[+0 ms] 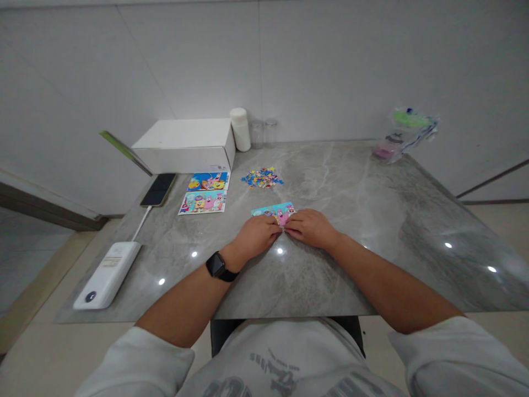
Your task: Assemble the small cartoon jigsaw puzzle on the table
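Observation:
A small, colourful cartoon jigsaw puzzle (270, 210) lies flat on the table, its near part covered by my hands. My left hand (258, 236), a black watch on its wrist, is closed with its fingertips on the puzzle's near edge. From the other side, my right hand (311, 227) has its curled fingers on the near right part of the puzzle, almost touching the left fingertips. Whether a loose piece is between the fingers is hidden. Beyond the puzzle is a pile of loose jigsaw pieces (262, 177). Two cartoon picture cards (203, 202) (209, 181) lie to the left.
On the grey marbled table (339, 182), a white box (185, 146), a white bottle (240, 130) and two clear glasses (270, 133) stand by the wall. At left, a phone (158, 189) is cabled to a white power bank (108, 274). A plastic bag (405, 135) lies back right.

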Demonstrator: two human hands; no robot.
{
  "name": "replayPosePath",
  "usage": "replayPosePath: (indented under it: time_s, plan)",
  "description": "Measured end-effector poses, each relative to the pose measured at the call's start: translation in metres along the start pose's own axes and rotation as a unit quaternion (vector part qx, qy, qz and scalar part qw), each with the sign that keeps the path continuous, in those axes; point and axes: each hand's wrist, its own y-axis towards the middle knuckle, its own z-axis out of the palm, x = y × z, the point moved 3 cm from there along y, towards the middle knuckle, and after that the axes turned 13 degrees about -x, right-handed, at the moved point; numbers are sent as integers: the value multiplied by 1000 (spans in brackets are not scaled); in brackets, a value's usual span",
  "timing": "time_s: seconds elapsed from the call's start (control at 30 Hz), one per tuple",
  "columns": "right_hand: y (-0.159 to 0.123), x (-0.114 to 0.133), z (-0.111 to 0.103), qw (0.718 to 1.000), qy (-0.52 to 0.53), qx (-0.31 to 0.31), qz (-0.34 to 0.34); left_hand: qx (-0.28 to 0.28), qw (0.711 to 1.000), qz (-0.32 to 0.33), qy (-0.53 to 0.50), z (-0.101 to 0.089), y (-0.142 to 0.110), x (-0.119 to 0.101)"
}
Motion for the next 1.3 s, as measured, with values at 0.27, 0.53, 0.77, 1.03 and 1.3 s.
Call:
replayPosePath:
  time_s: [0.27,0.53,0.77,1.03,1.3]
  plan:
    - [1,0,-1,999,18,19,29,-23,1000,1,-21,0,1,-1]
    - [-2,-6,-1,998,61,0,19,-24,999,-2,24,-1,-1,-6]
    - [-6,-36,-13,994,29,-57,93,-23,1000,6,7,-1,0,-9]
    - [1,-51,-23,994,26,17,109,-38,998,-46,-37,1,6,-7]
    - [9,-60,-39,995,51,57,58,-55,996,-58,-43,-27,5,25]
